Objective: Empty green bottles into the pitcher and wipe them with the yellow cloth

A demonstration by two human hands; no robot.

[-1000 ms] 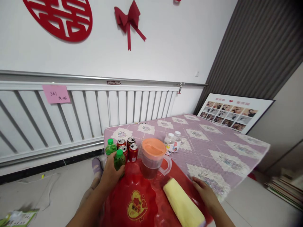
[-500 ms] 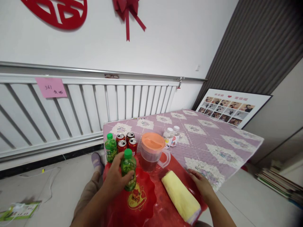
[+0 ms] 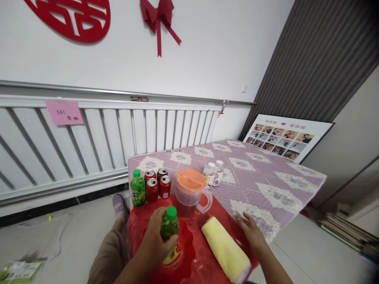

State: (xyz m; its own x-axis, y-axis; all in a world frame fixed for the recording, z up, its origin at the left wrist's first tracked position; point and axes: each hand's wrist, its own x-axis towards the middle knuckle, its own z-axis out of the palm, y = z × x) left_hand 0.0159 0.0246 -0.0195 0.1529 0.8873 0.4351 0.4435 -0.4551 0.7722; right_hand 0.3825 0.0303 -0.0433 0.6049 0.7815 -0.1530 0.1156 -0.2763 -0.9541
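My left hand [image 3: 155,240] is wrapped round a green-capped plastic bottle [image 3: 171,224] and holds it upright over the red scalloped tray [image 3: 185,268]. Whether its base touches the tray is hidden. My right hand [image 3: 248,228], fingers apart and holding nothing, rests at the edge of the red cover [image 3: 207,252], right of a rolled yellow towel [image 3: 225,246]. Beyond the tray stands a clear pitcher [image 3: 188,193] with an orange lid and dark liquid inside. A second green-capped bottle [image 3: 137,189] stands at the left, beside several red cans [image 3: 152,189] with opened tops.
Two small white-capped bottles [image 3: 209,175] stand behind the pitcher on a purple floral cloth [image 3: 254,177]. A photo board [image 3: 284,136] leans at the far right. A white radiator [image 3: 103,138] runs along the wall, with glasses [image 3: 139,99] on top. Books [image 3: 343,232] are stacked on the right.
My left hand has moved the bottle right and lower, nearer to me, over the tray. My right hand stays beside the towel, its fingers slightly more raised. The view has shifted slightly.
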